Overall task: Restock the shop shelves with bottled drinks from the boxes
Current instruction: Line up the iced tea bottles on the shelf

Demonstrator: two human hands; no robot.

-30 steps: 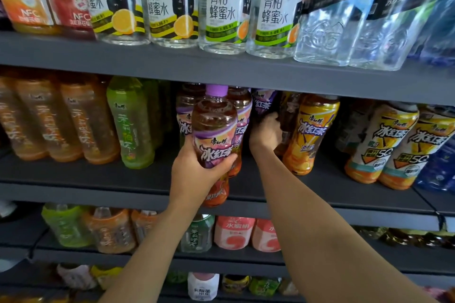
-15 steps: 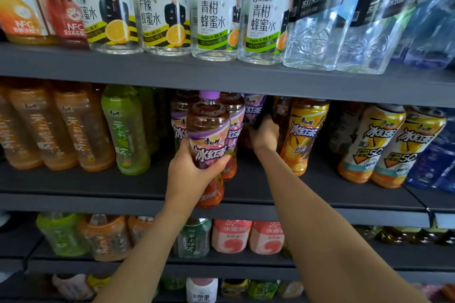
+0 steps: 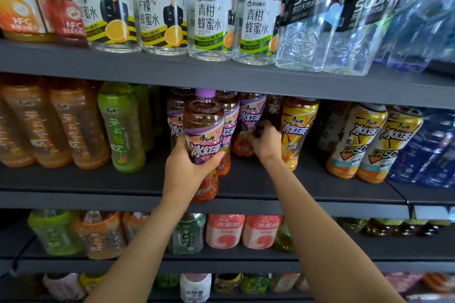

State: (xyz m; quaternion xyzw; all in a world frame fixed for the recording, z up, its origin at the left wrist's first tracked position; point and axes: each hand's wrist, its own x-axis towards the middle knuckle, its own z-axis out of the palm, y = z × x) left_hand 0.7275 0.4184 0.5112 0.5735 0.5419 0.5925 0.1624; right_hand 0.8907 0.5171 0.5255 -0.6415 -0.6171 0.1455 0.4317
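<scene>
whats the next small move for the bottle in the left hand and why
Probably ease the purple-capped iced tea bottle forward onto the dark middle shelf, in front of the matching purple-labelled bottles. The left hand holds it at the shelf's front edge, while the right hand reaches among the bottles behind.

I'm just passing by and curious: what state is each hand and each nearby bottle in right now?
Left hand: grip closed round the purple-capped tea bottle.
Purple-capped tea bottle: capped, upright, held at the shelf front.
Right hand: reaching into the row, fingers curled on the purple-label bottle.
Purple-label bottle: upright on the shelf.
Yellow-label tea bottle: upright beside the right hand.
Middle shelf: partly stocked.
</scene>
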